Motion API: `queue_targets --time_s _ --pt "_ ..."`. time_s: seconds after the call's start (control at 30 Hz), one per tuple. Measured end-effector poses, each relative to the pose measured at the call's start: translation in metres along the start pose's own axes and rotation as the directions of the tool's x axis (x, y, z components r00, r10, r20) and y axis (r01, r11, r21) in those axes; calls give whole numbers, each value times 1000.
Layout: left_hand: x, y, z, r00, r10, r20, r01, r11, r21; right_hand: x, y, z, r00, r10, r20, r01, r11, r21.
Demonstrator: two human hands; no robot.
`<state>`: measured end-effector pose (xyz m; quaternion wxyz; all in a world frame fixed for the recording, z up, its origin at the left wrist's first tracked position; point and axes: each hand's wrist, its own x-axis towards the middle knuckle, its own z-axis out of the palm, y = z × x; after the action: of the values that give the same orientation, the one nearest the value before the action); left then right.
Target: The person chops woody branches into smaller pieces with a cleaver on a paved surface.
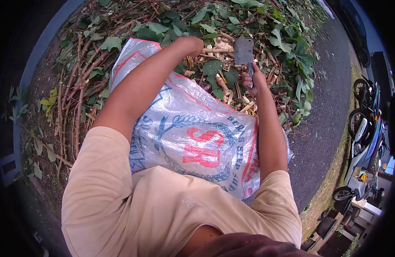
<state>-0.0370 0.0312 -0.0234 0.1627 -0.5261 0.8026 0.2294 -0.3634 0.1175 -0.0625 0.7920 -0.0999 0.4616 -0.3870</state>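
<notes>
My right hand (255,80) is wrapped around the dark handle of a cleaver (243,51), whose broad grey blade points away from me over the cut wood. From my left hand (190,45), closed with its fingers mostly hidden behind the back of the hand, a peeled-looking stick (217,50) runs toward the blade. Chopped stem pieces and pale chips (223,83) lie below both hands, mixed with green leaves. A white woven sack (193,132) with red and blue print spreads over my lap, under both forearms.
Leafy cut branches (291,51) are heaped ahead and to the right. Long bare stems (79,85) lie on the left. Beyond the heap on the right runs a dark paved strip (328,98), with parked motorbikes (364,145) past a grassy edge.
</notes>
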Motion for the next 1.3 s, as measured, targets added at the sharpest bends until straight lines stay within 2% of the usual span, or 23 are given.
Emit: queue_targets --time_s 0.03,0.1,0.13,0.17,0.23,0.3,0.37,0.4,0.43,0.53,0.6,0.63,0.7,0.73,0.77,0.83,0.9,0.97,1.1,1.13,1.17,1.23,1.3 --pt "2 -2 3 1000 14 -19 -14 1000 7 -16 1 17 1000 -1 1 1 1000 -4" --pt "4 -7 0 999 24 -41 -23 1000 7 -49 7 62 871 -428 -240 207 764 -611" --pt "4 -6 -2 999 25 -30 -24 1000 20 -45 5 51 840 -534 -93 343 655 -673" --pt "4 -3 0 999 29 -16 -28 999 33 -47 6 53 845 -526 -101 328 657 -679" --pt "14 -7 4 998 63 -12 -62 997 48 -54 5 81 535 -828 167 500 151 -853" --pt "5 -3 -1 999 43 -18 -42 997 62 -48 13 80 482 -851 208 495 68 -866" --pt "2 2 1 997 77 -12 -76 995 65 -15 29 44 574 -794 199 216 -87 -972" --pt "1 1 2 996 89 -16 -88 995 49 -2 32 30 733 -675 82 21 -98 -995" --pt "1 -2 0 996 90 -27 -89 996 30 -1 31 27 772 -636 3 -20 -30 -999" --pt "-4 -4 -1 1000 -28 -10 28 1000 -11 23 19 12 761 -644 79 44 -70 -997" --pt "-4 -3 5 998 -54 39 56 997 -52 10 25 5 876 -472 -98 112 397 -911" --pt "3 -8 4 1000 -17 27 18 998 -58 -1 25 9 871 -479 -106 110 401 -909" --pt "13 -12 -4 999 29 16 -28 998 -63 -17 23 15 894 -414 -170 161 652 -741" --pt "14 -16 -10 992 100 78 -98 995 -31 -17 21 11 890 -413 -193 164 685 -710" --pt "14 -21 -15 976 166 142 -167 986 -3 -20 19 11 891 -411 -194 162 686 -709" --pt "0 -17 -27 981 109 162 -91 989 -117 -32 12 23 836 -517 -183 245 651 -718" --pt "5 -21 -13 965 223 -136 -255 913 -318 -41 5 33 797 -597 -97 318 549 -773" --pt "15 -18 1 965 219 -147 -252 931 -266 -35 4 41 577 -816 -18 550 405 -731" --pt "34 -16 32 980 187 -71 -198 950 -240 -35 7 53 506 -860 65 596 295 -747" --pt "39 -16 35 987 156 -48 -162 957 -240 -34 11 50 568 -821 54 506 297 -810" --pt "42 -16 39 985 165 -41 -170 957 -233 -11 13 26 558 -821 117 423 160 -892" --pt "39 -14 38 991 133 28 -121 959 -258 -6 18 23 866 -485 -122 101 408 -907" --pt "26 -15 34 985 174 0 -171 966 -192 26 23 -8 756 -650 77 242 169 -955"
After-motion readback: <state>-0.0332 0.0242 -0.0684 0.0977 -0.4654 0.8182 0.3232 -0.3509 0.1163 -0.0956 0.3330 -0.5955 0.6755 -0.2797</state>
